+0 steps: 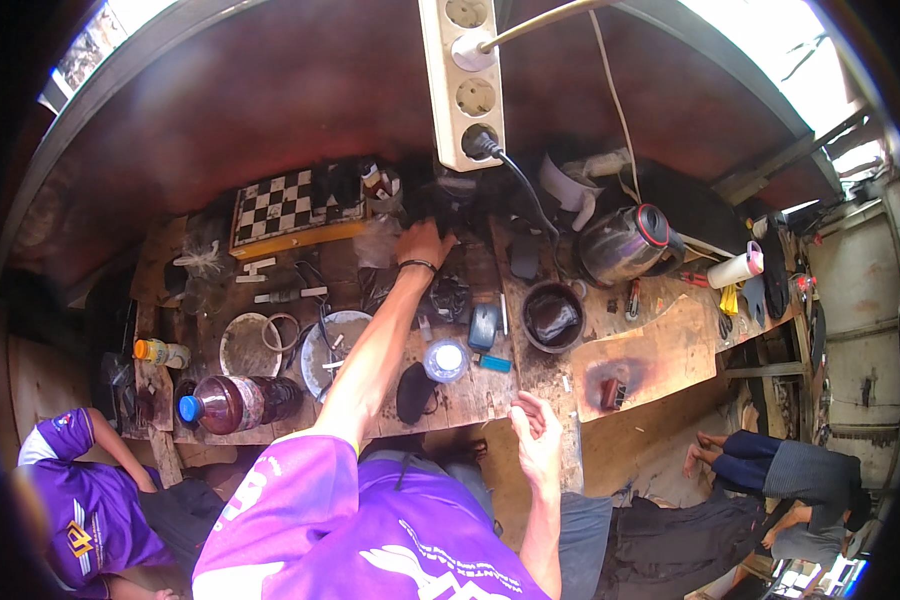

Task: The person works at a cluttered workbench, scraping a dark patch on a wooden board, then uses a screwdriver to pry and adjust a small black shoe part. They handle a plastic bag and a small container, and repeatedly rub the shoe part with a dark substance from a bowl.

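My left hand [427, 246] reaches across the wooden table to the dark clutter at its back, beside a clear plastic bag [376, 243]. Its fingertips merge with the dark things there, so whether they grip anything is hidden. A dark band circles that wrist. Near the table's front edge hovers my right hand [538, 436], fingers loosely bent and apart, with nothing visible in them. Between the arms stand a clear bottle with a white cap [448, 358], a teal lighter [492, 363] and a dark blue box-shaped thing [484, 327]. Black plastic [448, 299] lies just below my left hand.
A chessboard [295, 212], plates [251, 346] and a large dark bottle [238, 403] occupy the left. Rightward are a dark bowl [553, 317], an electric kettle [625, 245] and pliers [634, 300]. A power strip [462, 90] hangs above. People sit left [95, 500] and lie right [800, 480].
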Available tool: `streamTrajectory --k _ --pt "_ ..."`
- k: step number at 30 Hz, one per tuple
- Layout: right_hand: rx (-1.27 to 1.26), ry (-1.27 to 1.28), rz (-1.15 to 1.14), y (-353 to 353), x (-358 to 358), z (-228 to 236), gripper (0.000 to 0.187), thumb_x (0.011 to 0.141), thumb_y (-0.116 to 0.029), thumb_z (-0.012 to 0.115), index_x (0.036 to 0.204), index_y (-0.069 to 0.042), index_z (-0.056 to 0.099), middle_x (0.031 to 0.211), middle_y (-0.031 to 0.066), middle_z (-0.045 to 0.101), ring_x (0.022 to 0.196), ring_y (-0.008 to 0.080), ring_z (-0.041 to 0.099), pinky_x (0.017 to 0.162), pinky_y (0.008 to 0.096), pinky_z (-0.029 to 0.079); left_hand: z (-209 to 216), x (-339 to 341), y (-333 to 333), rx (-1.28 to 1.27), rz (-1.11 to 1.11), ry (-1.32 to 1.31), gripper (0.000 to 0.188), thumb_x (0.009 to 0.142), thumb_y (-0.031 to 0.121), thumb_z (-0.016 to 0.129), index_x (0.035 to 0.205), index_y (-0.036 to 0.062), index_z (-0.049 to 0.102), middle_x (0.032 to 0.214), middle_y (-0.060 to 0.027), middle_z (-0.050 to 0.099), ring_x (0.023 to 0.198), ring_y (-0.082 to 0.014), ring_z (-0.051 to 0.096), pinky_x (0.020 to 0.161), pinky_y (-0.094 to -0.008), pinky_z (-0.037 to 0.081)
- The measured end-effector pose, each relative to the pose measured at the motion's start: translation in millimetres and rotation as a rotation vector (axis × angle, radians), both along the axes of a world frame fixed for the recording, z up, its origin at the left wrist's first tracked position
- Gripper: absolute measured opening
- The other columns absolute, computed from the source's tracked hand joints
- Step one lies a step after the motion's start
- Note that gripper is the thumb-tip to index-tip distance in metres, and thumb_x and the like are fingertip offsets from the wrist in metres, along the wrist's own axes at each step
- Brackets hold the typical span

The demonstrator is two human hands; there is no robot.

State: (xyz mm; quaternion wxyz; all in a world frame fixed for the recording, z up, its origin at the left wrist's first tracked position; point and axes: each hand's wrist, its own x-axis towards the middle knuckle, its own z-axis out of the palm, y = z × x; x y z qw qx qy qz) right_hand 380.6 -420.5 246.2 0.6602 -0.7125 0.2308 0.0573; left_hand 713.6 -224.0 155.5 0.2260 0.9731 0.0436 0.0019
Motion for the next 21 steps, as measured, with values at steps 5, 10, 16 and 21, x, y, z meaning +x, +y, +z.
streamTrajectory --k 5,10,16,21 --pt "-0.023 -0.015 0.007 -3.0 0.8 -1.8 0.042 0.099 -0.018 0.071 0.136 0.0 0.06 0.122 0.0159 0.07 0.107 0.0192 0.067 0.094 0.033 0.053 24.4 -40.4 27.0 -0.106 0.092 -0.227 0.052 0.089 0.053 0.067 0.114 0.0074 0.071 0.108 -0.0219 0.073 0.1 -0.0431 0.07 0.085 -0.0507 0.057" --pt "-0.042 -0.03 0.037 -1.2 2.6 -5.5 0.042 0.099 -0.018 0.071 0.135 0.0 0.06 0.123 0.0166 0.07 0.108 0.0206 0.068 0.095 0.0345 0.054 23.5 -62.8 69.8 -0.068 0.283 -0.164 0.053 0.089 0.055 0.067 0.112 0.0075 0.074 0.112 -0.0214 0.073 0.103 -0.042 0.07 0.088 -0.0507 0.057" --pt "-0.057 -0.023 0.097 5.3 8.4 -3.7 0.043 0.098 -0.018 0.072 0.135 0.0 0.06 0.123 0.017 0.07 0.107 0.0215 0.068 0.094 0.035 0.054 -15.5 -16.1 81.5 0.097 0.281 0.162 0.057 0.088 0.056 0.072 0.118 0.008 0.073 0.12 -0.0206 0.072 0.114 -0.0394 0.069 0.095 -0.0471 0.057" --pt "-0.059 -0.028 0.081 7.3 7.5 -1.2 0.043 0.098 -0.018 0.071 0.135 0.0 0.06 0.122 0.0165 0.07 0.105 0.0207 0.068 0.093 0.0339 0.054 -12.4 -19.6 83.4 0.064 0.238 0.139 0.058 0.089 0.056 0.072 0.121 0.0074 0.071 0.12 -0.0185 0.072 0.112 -0.0362 0.07 0.094 -0.0478 0.056"
